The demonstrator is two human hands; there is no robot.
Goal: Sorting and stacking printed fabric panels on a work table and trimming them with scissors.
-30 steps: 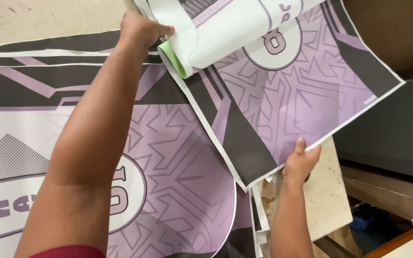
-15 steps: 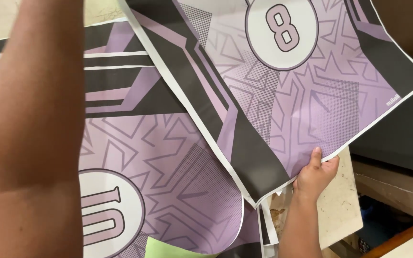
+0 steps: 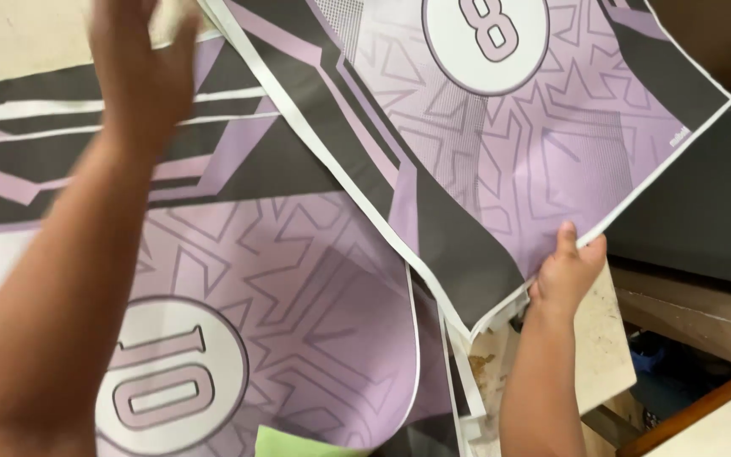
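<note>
The right hand pinches the lifted printed sheet's lower edge, while the blurred left hand apparently grips its top, above the sheet-covered counter.

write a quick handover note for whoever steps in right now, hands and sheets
Right hand: pinching the lower edge of the lifted printed sheet, purple and dark grey with a white numbered circle.
Left hand: raised near that sheet's top left, blurred; grip cannot be told.
Lower sheet: same pattern, lying flat on the table beneath.
Done: the top sheet is up off the pile, tilted.
Left: it is not yet set down anywhere.
</note>
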